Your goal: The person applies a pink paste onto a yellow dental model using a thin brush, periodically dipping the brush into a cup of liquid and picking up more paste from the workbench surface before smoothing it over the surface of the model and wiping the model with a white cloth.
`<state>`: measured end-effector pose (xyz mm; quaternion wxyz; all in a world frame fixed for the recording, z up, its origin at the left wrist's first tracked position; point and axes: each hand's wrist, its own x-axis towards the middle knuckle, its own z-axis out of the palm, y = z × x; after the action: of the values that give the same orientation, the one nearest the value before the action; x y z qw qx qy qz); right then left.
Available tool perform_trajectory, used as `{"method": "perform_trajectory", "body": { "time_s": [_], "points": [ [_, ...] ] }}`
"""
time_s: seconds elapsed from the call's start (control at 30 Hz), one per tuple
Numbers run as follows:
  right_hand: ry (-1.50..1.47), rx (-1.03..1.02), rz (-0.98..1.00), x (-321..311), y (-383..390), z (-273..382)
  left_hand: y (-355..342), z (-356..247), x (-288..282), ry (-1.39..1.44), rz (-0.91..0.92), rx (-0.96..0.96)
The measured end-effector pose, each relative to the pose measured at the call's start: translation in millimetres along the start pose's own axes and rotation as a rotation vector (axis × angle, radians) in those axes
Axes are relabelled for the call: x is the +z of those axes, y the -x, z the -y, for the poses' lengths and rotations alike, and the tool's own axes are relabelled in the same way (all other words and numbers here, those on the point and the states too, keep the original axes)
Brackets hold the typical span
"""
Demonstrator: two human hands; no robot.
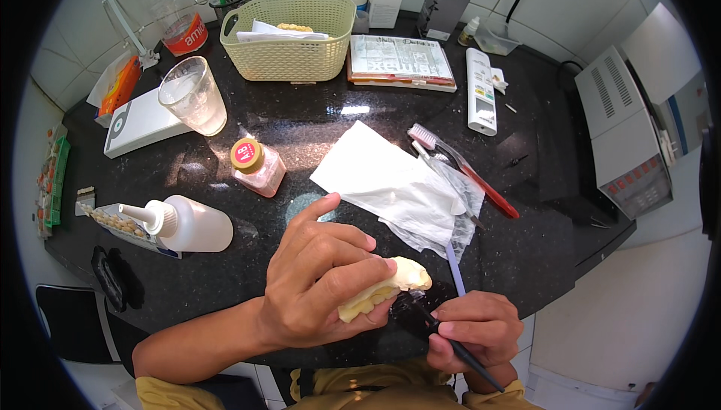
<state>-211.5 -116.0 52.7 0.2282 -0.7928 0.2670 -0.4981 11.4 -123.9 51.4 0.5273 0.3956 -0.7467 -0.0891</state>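
My left hand is closed round a cream dental cast with a row of yellowish teeth along its lower side. My right hand grips a slim black tool, whose dark far end is just below the cast; whether they touch I cannot tell. Crumpled white tissue lies beyond my hands, with a pale purple handle, metal instruments and a red-handled toothbrush on or beside it. A pink jar with a gold lid and a white nozzle bottle stand at the left.
The black counter holds a glass, a flat white box, a green basket, a booklet stack and a white remote. A grey-white machine stands at the right, a bead tray at the left.
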Motion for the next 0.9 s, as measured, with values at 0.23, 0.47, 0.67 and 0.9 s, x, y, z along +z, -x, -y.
{"method": "perform_trajectory", "body": {
  "time_s": [0.23, 0.47, 0.67, 0.9],
  "points": [
    [-0.015, -0.018, 0.009, 0, 1, -1, 1, 1, 0, -0.002, 0.008, 0.0],
    [-0.011, -0.023, 0.025, -1, 2, -1, 0, 0, 0, -0.006, -0.004, 0.004],
    [-0.09, 0.002, -0.018, -6, 8, 2, -1, 0, 0, -0.017, -0.008, 0.016],
    [-0.177, 0.407, -0.055, -21, 27, 23, -2, 0, -2, -0.017, 0.009, -0.006]
  ]
}}
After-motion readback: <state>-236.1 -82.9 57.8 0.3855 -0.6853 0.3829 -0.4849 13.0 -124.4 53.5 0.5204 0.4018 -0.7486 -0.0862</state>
